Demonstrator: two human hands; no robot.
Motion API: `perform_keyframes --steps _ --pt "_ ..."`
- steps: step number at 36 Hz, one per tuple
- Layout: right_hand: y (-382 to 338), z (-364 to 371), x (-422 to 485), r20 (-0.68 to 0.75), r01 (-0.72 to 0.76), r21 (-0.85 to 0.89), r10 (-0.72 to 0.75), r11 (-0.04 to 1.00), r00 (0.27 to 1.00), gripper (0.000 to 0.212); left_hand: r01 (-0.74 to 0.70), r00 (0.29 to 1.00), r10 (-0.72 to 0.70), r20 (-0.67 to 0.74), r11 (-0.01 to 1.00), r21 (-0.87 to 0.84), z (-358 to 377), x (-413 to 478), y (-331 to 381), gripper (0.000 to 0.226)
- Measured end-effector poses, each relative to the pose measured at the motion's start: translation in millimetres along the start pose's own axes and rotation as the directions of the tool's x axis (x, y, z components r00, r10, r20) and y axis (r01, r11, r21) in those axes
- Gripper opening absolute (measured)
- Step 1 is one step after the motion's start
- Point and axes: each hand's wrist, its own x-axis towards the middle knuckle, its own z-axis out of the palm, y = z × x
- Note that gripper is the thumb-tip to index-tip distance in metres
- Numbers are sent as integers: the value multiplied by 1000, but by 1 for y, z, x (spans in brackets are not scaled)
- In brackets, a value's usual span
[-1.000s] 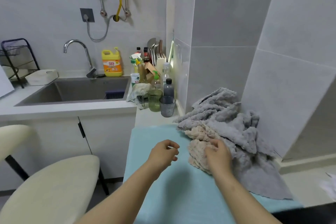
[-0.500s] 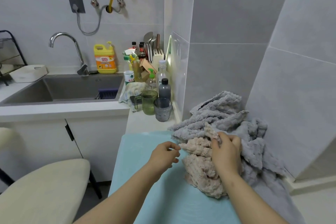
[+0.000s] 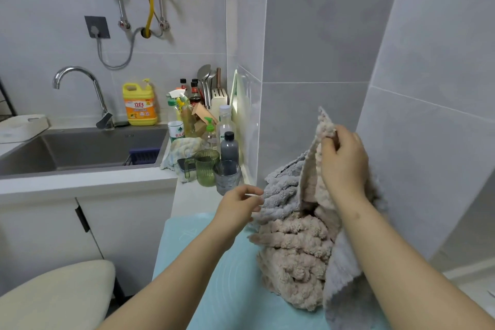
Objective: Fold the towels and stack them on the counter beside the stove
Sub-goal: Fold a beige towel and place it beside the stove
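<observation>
A fluffy beige towel lies bunched on the light blue mat, in front of a heap of grey towels against the tiled wall. My right hand pinches one corner of the beige towel and holds it lifted above the heap, so a strip of it hangs down. My left hand hovers at the heap's left edge with fingers loosely curled, holding nothing I can make out.
Left of the towels a green glass, a grey cup and several bottles crowd the counter. Further left are the sink, tap and yellow detergent jug. A cream stool stands low left.
My right hand has taken a corner of the beige towel and lifted it up from the heap. My left hand has moved forward to the heap's left edge.
</observation>
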Motion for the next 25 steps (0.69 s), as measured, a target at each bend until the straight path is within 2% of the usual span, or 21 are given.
perform_keyframes --steps 2,4,6,8,10,12,13,18,20,23,25 --pt "-19 -3 4 33 78 105 -82 991 996 12 -54 998 55 -10 998 31 2 0 6 13" --pt "-40 -4 4 82 137 232 -160 963 984 20 -121 992 122 -16 991 55 3 0 12 29" --pt "-59 -4 0 132 114 397 -180 911 975 28 -206 978 207 -33 978 31 2 -3 17 48" --pt "-73 -2 -5 175 42 530 -158 847 972 26 -271 961 268 -66 962 -42 -5 -6 23 52" --pt "-80 3 -9 209 -46 611 -106 790 972 22 -289 951 271 -147 950 -119 -16 -6 25 45" --pt "-81 9 -15 247 -138 650 -36 747 968 21 -273 938 240 -249 956 -107 -33 -9 26 20" --pt "-79 13 -19 272 -181 645 -2 743 962 20 -260 929 225 -294 962 -86 -42 -10 24 11" --pt "-63 41 -52 437 -328 496 96 804 894 14 -170 884 154 -442 986 3 -88 -14 7 21" --pt "-58 54 -65 539 -415 440 135 797 831 23 -119 864 115 -490 993 24 -104 -16 1 21" --pt "-52 68 -79 680 -489 327 158 809 716 45 -65 878 73 -474 997 32 -122 -21 -8 16" --pt "-51 78 -85 764 -500 279 126 820 632 40 -12 897 51 -439 996 90 -133 -23 -12 14"
